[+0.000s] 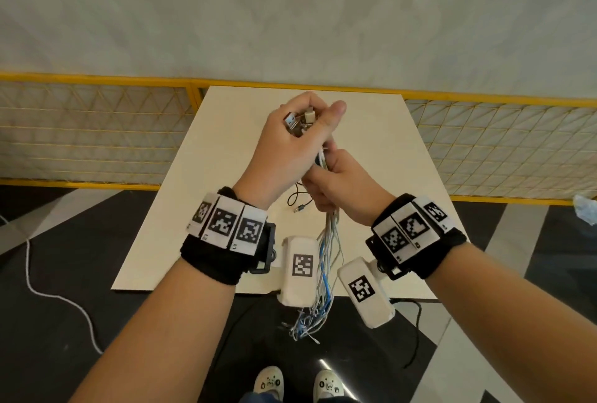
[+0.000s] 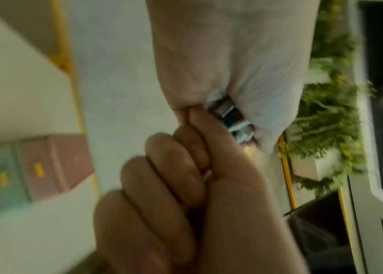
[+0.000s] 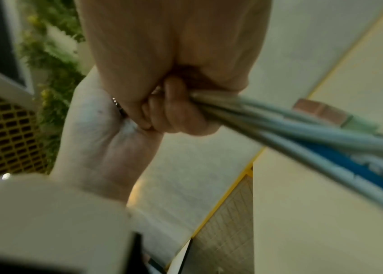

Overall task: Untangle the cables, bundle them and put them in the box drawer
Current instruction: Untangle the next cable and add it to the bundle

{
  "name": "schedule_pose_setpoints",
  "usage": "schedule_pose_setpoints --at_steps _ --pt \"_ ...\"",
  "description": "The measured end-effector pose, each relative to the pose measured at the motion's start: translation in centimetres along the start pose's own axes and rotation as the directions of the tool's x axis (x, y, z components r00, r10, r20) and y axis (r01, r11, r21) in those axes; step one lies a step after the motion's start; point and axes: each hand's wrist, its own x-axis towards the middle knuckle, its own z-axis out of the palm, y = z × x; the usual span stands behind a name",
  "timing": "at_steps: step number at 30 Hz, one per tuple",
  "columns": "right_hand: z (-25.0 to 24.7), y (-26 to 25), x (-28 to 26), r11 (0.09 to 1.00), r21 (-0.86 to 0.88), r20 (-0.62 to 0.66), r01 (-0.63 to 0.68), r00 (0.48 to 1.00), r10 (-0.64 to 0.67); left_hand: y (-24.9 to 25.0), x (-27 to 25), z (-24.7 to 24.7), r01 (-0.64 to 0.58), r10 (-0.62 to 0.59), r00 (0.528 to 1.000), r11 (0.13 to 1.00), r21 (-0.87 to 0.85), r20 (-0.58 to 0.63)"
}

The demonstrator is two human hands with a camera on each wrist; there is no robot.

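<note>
Cables (image 1: 328,251) bunched above tabletop (image 1: 381,131), plug ends clenched in left hand (image 1: 290,150), right hand (image 1: 342,186) fisted just below, black cable (image 1: 298,201) lying loose beneath both, drawer box (image 2: 45,166) off left.

Left hand (image 2: 221,46) grips metal cable plugs (image 2: 229,115).

Bare table (image 1: 371,131) lies open around the hands; only a small black cable (image 1: 298,201) lies beneath them.
</note>
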Motion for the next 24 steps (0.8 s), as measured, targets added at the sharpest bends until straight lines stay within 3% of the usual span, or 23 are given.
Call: schedule_pose_setpoints --at_steps 7,12,15,17,20,22,24 --pt "-0.3 -0.4 0.4 1.0 -0.023 -0.103 -0.001 0.995 -0.001 0.5 1.3 -0.3 -0.224 0.203 0.971 0.957 0.184 0.128" --pt "-0.9 -0.5 1.0 0.999 -0.026 -0.155 0.047 0.987 -0.05 0.6 1.6 0.1 -0.287 0.194 0.928 0.916 0.279 0.318" --pt "-1.3 -0.2 1.1 0.998 0.058 -0.182 0.016 0.983 -0.005 0.3 1.6 -0.6 -0.047 0.029 0.967 0.997 0.065 0.254" --pt "-1.4 -0.3 1.3 0.998 -0.014 -0.188 0.061 0.98 -0.063 -0.7 1.1 -0.3 0.099 -0.076 0.954 0.993 -0.067 0.291" --pt "-1.3 -0.5 1.7 0.979 -0.166 -0.155 0.117 0.977 -0.143 -2.1 0.4 0.5 0.206 -0.208 0.918 0.978 0.04 0.338" --pt "-1.0 -0.5 1.8 0.935 -0.322 -0.074 0.152 0.98 -0.185 -2.6 0.8 0.6 0.238 -0.259 0.929 0.965 0.11 0.265" --pt "-0.6 -0.3 1.9 0.871 -0.442 0.0 0.214 0.971 -0.239 -2.7 1.4 0.5 0.186 -0.224 0.952 0.964 0.188 0.206"
